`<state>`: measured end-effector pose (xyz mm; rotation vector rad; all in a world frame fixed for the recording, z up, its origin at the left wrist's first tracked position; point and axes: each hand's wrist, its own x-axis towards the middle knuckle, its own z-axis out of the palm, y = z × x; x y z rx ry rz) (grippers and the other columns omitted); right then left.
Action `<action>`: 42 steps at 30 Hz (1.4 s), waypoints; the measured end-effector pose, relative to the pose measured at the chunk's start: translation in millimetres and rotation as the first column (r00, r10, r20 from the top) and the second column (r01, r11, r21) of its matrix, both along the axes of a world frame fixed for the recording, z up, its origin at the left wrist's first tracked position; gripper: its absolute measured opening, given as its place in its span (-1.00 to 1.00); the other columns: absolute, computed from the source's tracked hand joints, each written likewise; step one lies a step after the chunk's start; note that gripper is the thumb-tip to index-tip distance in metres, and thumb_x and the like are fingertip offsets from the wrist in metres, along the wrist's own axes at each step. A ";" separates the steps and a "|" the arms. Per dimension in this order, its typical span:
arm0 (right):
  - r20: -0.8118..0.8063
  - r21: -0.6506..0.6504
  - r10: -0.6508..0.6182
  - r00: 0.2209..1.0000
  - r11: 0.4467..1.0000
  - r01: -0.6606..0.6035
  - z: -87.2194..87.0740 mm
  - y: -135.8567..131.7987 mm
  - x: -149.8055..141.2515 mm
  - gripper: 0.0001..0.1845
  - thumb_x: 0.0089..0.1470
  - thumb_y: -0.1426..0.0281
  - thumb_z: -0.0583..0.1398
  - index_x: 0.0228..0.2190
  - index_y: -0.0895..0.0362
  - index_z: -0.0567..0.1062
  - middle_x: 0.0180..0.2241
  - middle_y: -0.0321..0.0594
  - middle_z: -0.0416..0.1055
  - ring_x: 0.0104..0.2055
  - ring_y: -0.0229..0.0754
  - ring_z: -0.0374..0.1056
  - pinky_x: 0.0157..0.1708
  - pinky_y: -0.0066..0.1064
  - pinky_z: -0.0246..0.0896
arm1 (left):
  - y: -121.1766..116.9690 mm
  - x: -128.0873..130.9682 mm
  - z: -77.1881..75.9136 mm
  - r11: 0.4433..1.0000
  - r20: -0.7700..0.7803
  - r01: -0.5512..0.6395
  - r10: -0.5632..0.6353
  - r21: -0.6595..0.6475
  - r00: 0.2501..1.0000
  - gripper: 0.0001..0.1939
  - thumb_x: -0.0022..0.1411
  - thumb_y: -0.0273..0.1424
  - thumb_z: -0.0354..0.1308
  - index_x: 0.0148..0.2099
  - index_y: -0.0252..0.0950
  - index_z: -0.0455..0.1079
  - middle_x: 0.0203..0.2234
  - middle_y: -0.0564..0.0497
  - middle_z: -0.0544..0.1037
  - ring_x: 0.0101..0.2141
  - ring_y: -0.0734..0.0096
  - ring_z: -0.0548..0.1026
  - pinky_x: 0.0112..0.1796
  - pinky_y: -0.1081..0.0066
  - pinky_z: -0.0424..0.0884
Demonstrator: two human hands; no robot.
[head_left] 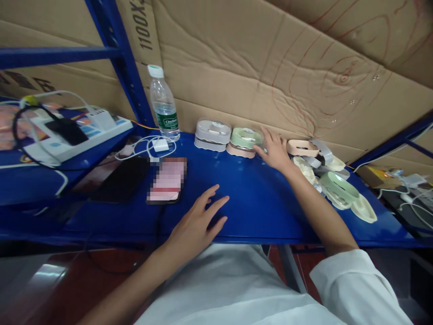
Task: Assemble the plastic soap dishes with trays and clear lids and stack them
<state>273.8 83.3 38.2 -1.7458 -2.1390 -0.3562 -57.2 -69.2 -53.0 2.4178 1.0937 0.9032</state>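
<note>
My right hand (275, 151) is at the right end of a small oval box with a green top and pinkish base (241, 151). Its thumb and fingers are spread around that end; whether they touch the box I cannot tell. Close on the left stands a similar grey oval box (212, 135) with a clear cover. Nearer to me, my left hand (198, 221) hovers over the front of the blue table (250, 194), fingers apart and holding nothing. Right of my right forearm lie loose parts: a peach oval ring (303, 147), a green oval lid (341, 186) and a cream piece (363, 208).
A water bottle (164, 106) stands against the cardboard wall (230, 63). In front of it are a white charger with cable (160, 145) and a phone (167, 180), beside a dark flat object (122, 180). A power strip (81, 142) sits at left, near a blue metal post (118, 58).
</note>
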 end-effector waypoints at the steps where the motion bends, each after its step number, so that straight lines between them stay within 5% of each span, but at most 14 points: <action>1: 0.008 0.033 -0.040 0.999 0.999 0.040 0.9 -9.8 3.5 -0.17 0.43 -0.03 -0.03 0.50 0.16 0.09 0.46 0.21 0.18 0.44 0.33 0.14 0.35 0.28 -0.01 | 0.0 0.0 -0.1 1.000 -0.005 0.002 -0.002 0.004 1.000 -0.55 0.55 -0.28 0.11 0.41 -0.08 0.34 0.48 -0.15 0.20 0.28 0.03 0.49 0.18 0.03 0.60; 7: 0.102 0.138 -0.333 0.937 0.938 0.318 4.7 -31.6 61.5 -0.42 0.39 0.23 0.02 0.28 0.26 0.41 0.34 0.24 0.36 0.37 0.31 0.22 0.31 0.22 0.02 | 1.1 -0.5 0.4 0.999 -0.023 0.010 -0.009 0.030 1.000 -0.58 0.55 -0.28 0.12 0.37 -0.10 0.38 0.47 -0.15 0.24 0.29 0.01 0.48 0.21 0.00 0.57; 11: 0.185 0.031 -0.466 0.865 0.883 0.469 -4.1 -22.5 91.5 -0.47 0.28 0.35 0.10 0.19 0.30 0.50 0.19 0.27 0.51 0.29 0.33 0.32 0.31 0.33 -0.08 | 1.5 -1.4 -0.2 0.999 -0.049 0.031 -0.030 0.033 0.998 -0.60 0.56 -0.26 0.09 0.35 -0.13 0.41 0.44 -0.16 0.29 0.35 -0.02 0.42 0.25 -0.04 0.52; 18: 0.128 0.071 -0.446 0.886 0.895 0.441 23.3 -37.3 62.2 -0.41 0.37 0.23 0.09 0.29 0.21 0.47 0.13 0.23 0.56 0.16 0.30 0.47 0.20 0.11 0.22 | 0.7 -1.7 1.0 0.999 -0.052 0.036 -0.035 0.017 0.998 -0.60 0.55 -0.25 0.10 0.36 -0.10 0.41 0.43 -0.13 0.32 0.35 -0.01 0.42 0.28 -0.05 0.49; 22: 0.031 0.080 -0.214 0.976 0.974 0.211 35.5 -79.7 5.0 -0.38 0.40 0.04 0.10 0.24 0.18 0.54 0.10 0.18 0.59 0.12 0.36 0.50 0.11 0.11 0.35 | -0.8 -1.1 5.5 0.999 -0.023 0.026 -0.027 -0.031 0.999 -0.44 0.55 -0.28 0.12 0.50 -0.03 0.18 0.46 -0.12 0.26 0.36 0.02 0.41 0.27 0.00 0.50; 25: -0.025 -0.038 0.144 0.989 0.989 -0.145 17.3 -113.8 -44.0 -0.46 0.39 0.00 0.16 0.12 0.10 0.62 0.07 0.05 0.63 0.05 0.27 0.56 0.06 0.06 0.44 | -1.6 -1.0 7.3 1.000 0.032 -0.013 0.014 -0.020 0.999 -0.30 0.52 -0.28 0.17 0.57 0.00 0.01 0.52 -0.16 0.11 0.42 -0.01 0.32 0.29 0.00 0.48; 28: -0.086 -0.128 0.441 0.893 0.884 -0.449 -5.9 -133.2 -80.2 -0.53 0.40 0.07 0.22 0.15 0.08 0.59 0.13 -0.03 0.61 0.14 0.15 0.54 0.19 0.01 0.41 | -0.7 -0.7 7.5 0.999 0.028 0.013 -0.014 0.039 1.000 -0.23 0.50 -0.26 0.21 0.59 0.00 -0.05 0.55 -0.18 0.05 0.47 -0.08 0.20 0.35 -0.08 0.38; 32: -0.246 -0.312 0.726 0.642 0.568 -0.762 -4.2 -131.0 -85.3 -0.55 0.46 0.10 0.18 0.22 0.02 0.54 0.19 -0.13 0.58 0.26 -0.06 0.47 0.29 -0.14 0.35 | 2.2 0.6 8.2 0.994 -0.012 0.083 -0.082 0.074 0.997 -0.33 0.51 -0.26 0.20 0.54 -0.06 0.09 0.41 -0.17 0.33 0.45 -0.05 0.24 0.37 -0.11 0.34; 33: -0.275 -0.318 0.730 0.625 0.545 -0.776 2.0 -127.5 -77.7 -0.57 0.47 0.10 0.15 0.20 0.00 0.55 0.18 -0.16 0.58 0.25 -0.08 0.48 0.28 -0.18 0.35 | 2.6 1.0 8.4 0.993 -0.016 0.088 -0.087 0.075 0.996 -0.41 0.52 -0.26 0.18 0.50 -0.08 0.17 0.37 -0.15 0.39 0.43 -0.03 0.28 0.37 -0.09 0.34; 35: -0.238 -0.293 0.623 0.746 0.686 -0.666 16.2 -119.0 -53.3 -0.57 0.49 0.10 0.11 0.16 0.00 0.60 0.17 -0.16 0.59 0.24 -0.06 0.48 0.28 -0.19 0.34 | 2.8 1.4 8.5 0.993 -0.013 0.085 -0.084 0.084 0.996 -0.57 0.53 -0.27 0.16 0.37 -0.11 0.32 0.30 -0.13 0.46 0.40 0.01 0.33 0.37 -0.07 0.36; 37: -0.067 -0.314 0.287 0.956 0.903 -0.293 27.2 -109.7 -19.9 -0.54 0.49 0.07 0.09 0.13 0.02 0.62 0.16 -0.13 0.60 0.24 0.01 0.48 0.27 -0.17 0.31 | 2.3 1.5 7.7 0.992 0.000 0.070 -0.070 0.104 0.998 -0.66 0.54 -0.27 0.16 0.28 -0.13 0.39 0.25 -0.12 0.49 0.38 0.02 0.35 0.36 -0.05 0.39; 38: 0.041 -0.331 0.069 0.997 0.942 -0.052 30.2 -104.8 -1.4 -0.53 0.47 0.06 0.10 0.10 0.03 0.64 0.13 -0.09 0.61 0.22 0.05 0.49 0.23 -0.15 0.31 | 2.0 1.5 7.2 0.992 0.009 0.059 -0.061 0.115 0.998 -0.68 0.53 -0.26 0.17 0.25 -0.14 0.39 0.24 -0.12 0.49 0.38 0.01 0.36 0.35 -0.04 0.40; 40: 0.222 -0.358 -0.290 0.931 0.864 0.355 31.0 -94.3 34.9 -0.56 0.42 0.06 0.17 -0.01 0.08 0.70 0.00 0.03 0.66 0.08 0.15 0.56 0.06 -0.09 0.37 | 1.5 1.4 6.3 0.991 0.019 0.048 -0.051 0.126 0.999 -0.70 0.53 -0.26 0.18 0.23 -0.15 0.39 0.23 -0.14 0.49 0.37 0.00 0.36 0.34 -0.05 0.42; 42: 0.302 -0.345 -0.457 0.837 0.766 0.543 26.0 -83.8 65.3 -0.62 0.30 0.11 0.31 -0.22 0.19 0.73 -0.22 0.17 0.67 -0.15 0.20 0.59 -0.16 -0.09 0.36 | 1.2 1.3 6.1 0.991 0.018 0.047 -0.049 0.124 0.999 -0.72 0.53 -0.28 0.18 0.21 -0.16 0.38 0.23 -0.14 0.49 0.37 0.00 0.36 0.33 -0.05 0.43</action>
